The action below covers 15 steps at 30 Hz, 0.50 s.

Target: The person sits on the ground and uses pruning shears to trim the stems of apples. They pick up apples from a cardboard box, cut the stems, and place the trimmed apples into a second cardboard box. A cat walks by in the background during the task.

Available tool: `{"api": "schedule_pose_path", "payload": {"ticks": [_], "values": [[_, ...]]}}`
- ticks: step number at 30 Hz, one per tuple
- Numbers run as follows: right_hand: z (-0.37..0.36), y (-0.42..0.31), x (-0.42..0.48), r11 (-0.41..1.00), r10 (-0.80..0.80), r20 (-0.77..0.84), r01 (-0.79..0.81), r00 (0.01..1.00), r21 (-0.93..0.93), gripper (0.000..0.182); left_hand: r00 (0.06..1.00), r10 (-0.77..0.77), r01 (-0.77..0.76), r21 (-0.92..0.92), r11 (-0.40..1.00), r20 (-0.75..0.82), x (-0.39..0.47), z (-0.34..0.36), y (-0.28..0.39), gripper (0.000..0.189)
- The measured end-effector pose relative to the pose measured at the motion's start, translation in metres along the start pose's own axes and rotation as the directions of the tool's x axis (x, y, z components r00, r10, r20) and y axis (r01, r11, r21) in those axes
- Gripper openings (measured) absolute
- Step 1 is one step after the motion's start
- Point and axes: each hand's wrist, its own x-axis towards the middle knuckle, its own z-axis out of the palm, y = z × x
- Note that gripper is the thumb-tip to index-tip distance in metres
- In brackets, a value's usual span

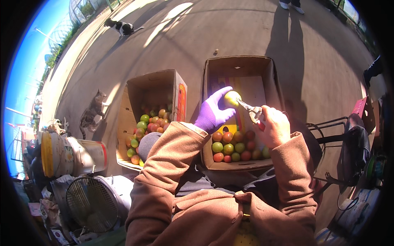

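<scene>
My left hand (pixel 214 112), in a purple knit glove, holds a pale green-yellow tomato (pixel 232 98) between thumb and fingers. My bare right hand (pixel 275 126) grips pruning shears (pixel 254 114) with a red handle, their tips at the tomato's stem end. Whether the blades are closed is too small to tell. Both hands are above an open cardboard box (pixel 212 70); rows of red and green tomatoes (pixel 228 149) lie at its near end. To the left stands a second cardboard box (pixel 123 147), holding a heap of mixed red and green tomatoes (pixel 155 120).
A tabby cat (pixel 93 112) is left of the boxes; a black-and-white cat (pixel 122 27) is farther off. Stacked buckets (pixel 75 153) and a fan-like grille (pixel 92 204) crowd the left. At right is a metal-framed chair (pixel 354 147). A person's shoes (pixel 291 7) show at the top.
</scene>
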Motion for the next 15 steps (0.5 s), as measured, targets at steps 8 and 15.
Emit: {"api": "schedule_pose_path", "payload": {"ticks": [8, 15], "values": [[-0.005, -0.007, 0.006, 0.999, 0.022, 0.002, -0.023, 1.000, 0.042, 0.050, 0.999, 0.038, -0.036, 0.069, 0.997, -0.038, -0.002, -0.002, 0.004, 0.068], [-0.012, -0.011, 0.010, 0.998, 0.032, 0.042, -0.035, 0.999, 0.056, 0.045, 0.999, 0.025, -0.027, -0.053, 0.998, -0.041, -0.001, 0.001, 0.004, 0.066]]}}
